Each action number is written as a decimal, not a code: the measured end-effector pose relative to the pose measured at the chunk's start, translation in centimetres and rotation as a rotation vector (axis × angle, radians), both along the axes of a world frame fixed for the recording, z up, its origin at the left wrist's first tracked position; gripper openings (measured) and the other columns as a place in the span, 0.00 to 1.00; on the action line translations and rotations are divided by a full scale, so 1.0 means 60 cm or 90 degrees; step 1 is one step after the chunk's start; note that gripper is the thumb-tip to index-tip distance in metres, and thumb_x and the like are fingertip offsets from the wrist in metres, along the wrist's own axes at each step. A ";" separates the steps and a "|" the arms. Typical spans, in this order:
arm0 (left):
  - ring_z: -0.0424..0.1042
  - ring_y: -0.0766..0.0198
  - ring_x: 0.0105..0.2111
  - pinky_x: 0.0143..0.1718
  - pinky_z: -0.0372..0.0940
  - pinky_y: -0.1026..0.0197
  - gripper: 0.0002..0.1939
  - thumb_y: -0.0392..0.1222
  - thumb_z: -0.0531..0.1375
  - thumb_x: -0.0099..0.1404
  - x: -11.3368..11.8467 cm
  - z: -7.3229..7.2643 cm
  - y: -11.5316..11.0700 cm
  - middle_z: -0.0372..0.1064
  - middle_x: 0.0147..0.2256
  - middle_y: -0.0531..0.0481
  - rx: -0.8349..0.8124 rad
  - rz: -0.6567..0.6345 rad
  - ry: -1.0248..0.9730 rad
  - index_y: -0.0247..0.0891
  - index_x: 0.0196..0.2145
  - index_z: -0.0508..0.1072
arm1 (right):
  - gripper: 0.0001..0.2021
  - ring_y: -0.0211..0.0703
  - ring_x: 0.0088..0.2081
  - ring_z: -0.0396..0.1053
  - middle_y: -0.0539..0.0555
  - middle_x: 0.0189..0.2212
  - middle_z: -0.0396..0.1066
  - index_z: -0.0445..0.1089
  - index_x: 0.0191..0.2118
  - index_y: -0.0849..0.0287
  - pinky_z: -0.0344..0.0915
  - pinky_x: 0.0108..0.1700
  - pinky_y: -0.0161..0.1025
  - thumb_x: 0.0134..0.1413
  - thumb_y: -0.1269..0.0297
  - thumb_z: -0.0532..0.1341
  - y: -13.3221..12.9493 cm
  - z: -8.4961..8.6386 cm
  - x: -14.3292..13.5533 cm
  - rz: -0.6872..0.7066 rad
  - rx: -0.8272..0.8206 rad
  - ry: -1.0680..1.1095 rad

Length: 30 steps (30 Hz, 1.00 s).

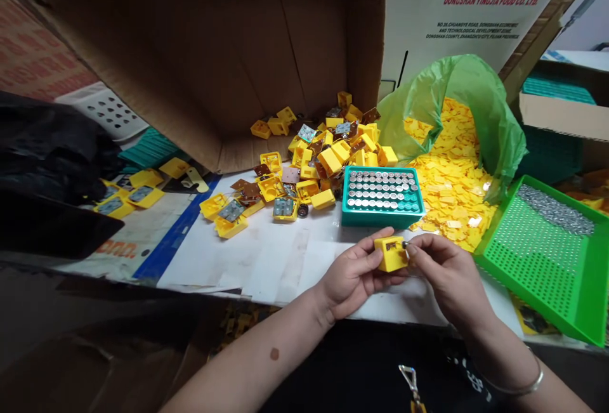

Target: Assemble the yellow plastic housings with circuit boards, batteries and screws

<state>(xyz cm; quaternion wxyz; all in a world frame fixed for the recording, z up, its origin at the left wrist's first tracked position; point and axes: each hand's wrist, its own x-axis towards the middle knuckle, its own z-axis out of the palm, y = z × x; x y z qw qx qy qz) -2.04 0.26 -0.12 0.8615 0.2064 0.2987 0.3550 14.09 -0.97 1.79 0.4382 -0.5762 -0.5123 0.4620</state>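
In front of me, my left hand (354,273) is closed around a small yellow plastic case (394,255). An opening in the case's upper face shows brownish metal parts inside. My right hand (440,270) pinches a small dark round piece (405,245) against the right side of the case. Its exact kind is too small to make out. Just beyond the hands stands a teal tray (380,219), with rows of round silver button-like cells (375,188); some slots at its right front hold none.
A heap of yellow cases (330,159) with brown boards and wires spills from a tipped cardboard box (228,51). Right of the tray, flat yellow pieces (451,178) spill from a green bag (499,115). A green perforated basket (547,280) at right holds small silver screws (554,209).
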 end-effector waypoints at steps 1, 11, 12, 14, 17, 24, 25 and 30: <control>0.72 0.60 0.38 0.44 0.64 0.52 0.23 0.42 0.57 0.61 -0.003 0.002 -0.001 0.66 0.48 0.44 0.052 0.001 0.057 0.43 0.54 0.63 | 0.11 0.37 0.27 0.67 0.51 0.26 0.69 0.66 0.29 0.60 0.65 0.30 0.34 0.51 0.56 0.59 -0.001 -0.003 0.006 -0.006 0.019 -0.034; 0.62 0.51 0.46 0.50 0.56 0.45 0.20 0.38 0.54 0.60 -0.035 -0.003 0.010 0.63 0.45 0.42 0.763 -0.052 0.760 0.48 0.50 0.69 | 0.09 0.44 0.29 0.59 0.58 0.25 0.64 0.67 0.28 0.63 0.55 0.34 0.41 0.56 0.71 0.53 -0.009 -0.043 0.018 0.225 0.340 -0.763; 0.62 0.53 0.47 0.50 0.58 0.48 0.19 0.38 0.54 0.61 -0.036 -0.004 0.009 0.62 0.45 0.42 0.763 -0.019 0.734 0.47 0.50 0.70 | 0.09 0.44 0.29 0.59 0.58 0.25 0.64 0.66 0.27 0.63 0.55 0.34 0.41 0.57 0.71 0.52 -0.007 -0.044 0.018 0.231 0.341 -0.766; 0.62 0.56 0.48 0.50 0.58 0.53 0.18 0.39 0.55 0.61 -0.041 -0.005 0.006 0.62 0.45 0.43 0.745 0.056 0.679 0.46 0.50 0.70 | 0.10 0.44 0.29 0.59 0.58 0.25 0.64 0.66 0.26 0.63 0.55 0.33 0.41 0.57 0.71 0.52 -0.003 -0.043 0.018 0.234 0.344 -0.764; 0.62 0.59 0.49 0.49 0.59 0.57 0.18 0.38 0.56 0.61 -0.050 -0.006 0.000 0.61 0.46 0.45 0.684 0.156 0.633 0.46 0.49 0.69 | 0.10 0.44 0.30 0.61 0.58 0.27 0.65 0.67 0.29 0.64 0.58 0.34 0.41 0.58 0.70 0.51 -0.003 -0.043 0.021 0.219 0.353 -0.729; 0.64 0.65 0.39 0.42 0.61 0.62 0.18 0.39 0.58 0.59 -0.062 -0.019 -0.002 0.63 0.45 0.48 0.544 0.259 0.570 0.44 0.48 0.69 | 0.11 0.40 0.33 0.66 0.56 0.32 0.67 0.67 0.42 0.63 0.63 0.36 0.36 0.60 0.68 0.49 -0.002 -0.043 -0.009 0.223 0.346 -0.599; 0.64 0.65 0.40 0.42 0.61 0.62 0.17 0.39 0.58 0.59 -0.062 -0.020 -0.002 0.63 0.45 0.48 0.542 0.258 0.567 0.44 0.48 0.69 | 0.11 0.40 0.33 0.66 0.56 0.31 0.67 0.68 0.40 0.62 0.63 0.35 0.36 0.60 0.68 0.50 0.002 -0.042 -0.015 0.227 0.335 -0.596; 0.64 0.65 0.40 0.42 0.61 0.63 0.17 0.39 0.60 0.58 -0.063 -0.017 -0.003 0.63 0.45 0.48 0.517 0.266 0.536 0.44 0.47 0.70 | 0.10 0.38 0.27 0.64 0.53 0.26 0.64 0.68 0.32 0.61 0.58 0.29 0.35 0.60 0.68 0.51 0.025 -0.032 -0.036 0.279 0.273 -0.633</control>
